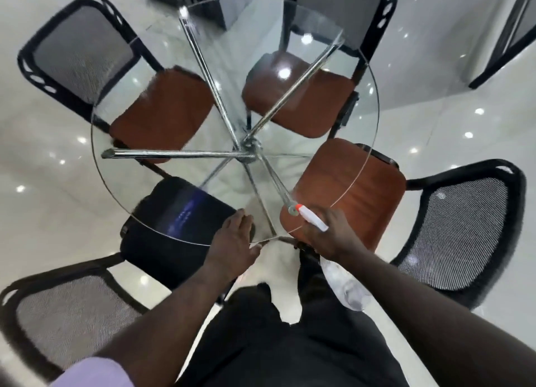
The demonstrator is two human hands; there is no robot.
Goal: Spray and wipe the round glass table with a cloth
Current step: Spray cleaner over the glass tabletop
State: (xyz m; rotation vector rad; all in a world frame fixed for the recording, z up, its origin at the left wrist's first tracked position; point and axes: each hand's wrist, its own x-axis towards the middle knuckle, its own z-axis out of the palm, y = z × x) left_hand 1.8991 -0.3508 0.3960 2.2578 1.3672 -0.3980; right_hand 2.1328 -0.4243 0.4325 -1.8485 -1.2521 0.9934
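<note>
The round glass table lies in front of me on crossed chrome legs. At its near edge my left hand rests flat on the glass, fingers together, holding nothing I can see. My right hand grips a spray bottle with a white head and an orange nozzle tip that points over the near right part of the glass. The bottle's clear body hangs down below my wrist. No cloth is in view.
Four mesh-backed chairs ring the table: brown seats at far left, far right and near right, a black seat at near left. My dark trousers stand at the near edge. The white floor is glossy.
</note>
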